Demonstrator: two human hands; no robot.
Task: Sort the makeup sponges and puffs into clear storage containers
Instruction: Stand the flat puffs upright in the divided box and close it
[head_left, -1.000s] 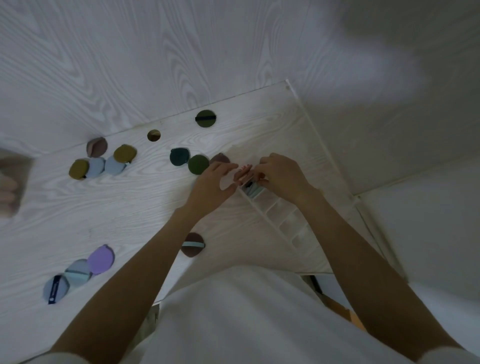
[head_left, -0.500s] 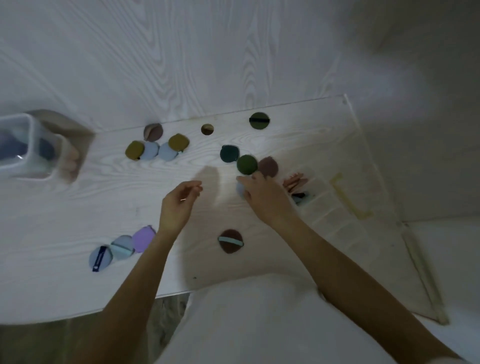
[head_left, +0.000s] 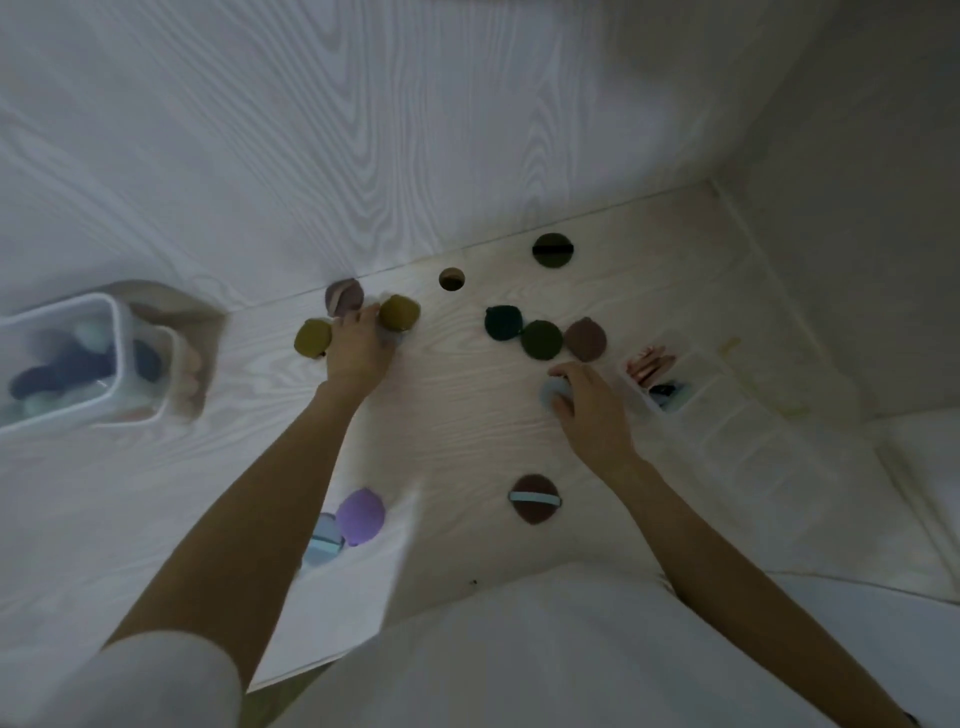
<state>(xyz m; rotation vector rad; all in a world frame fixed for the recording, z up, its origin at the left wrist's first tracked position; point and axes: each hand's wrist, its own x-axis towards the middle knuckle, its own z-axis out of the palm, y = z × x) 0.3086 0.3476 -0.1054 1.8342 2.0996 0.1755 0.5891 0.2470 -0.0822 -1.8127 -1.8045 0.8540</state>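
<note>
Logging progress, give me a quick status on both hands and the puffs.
Left hand down on the puff cluster, grip hidden. Right hand gripping a pale blue puff. Divided organizer beside it, nothing blocking.

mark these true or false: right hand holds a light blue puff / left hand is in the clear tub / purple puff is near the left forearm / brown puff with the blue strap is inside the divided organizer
1. The right hand holds a light blue puff: true.
2. The left hand is in the clear tub: false, it is among the olive puffs, apart from the tub.
3. The purple puff lies near the left forearm: true.
4. The brown puff with the blue strap is inside the divided organizer: false, it lies on the table.
</note>
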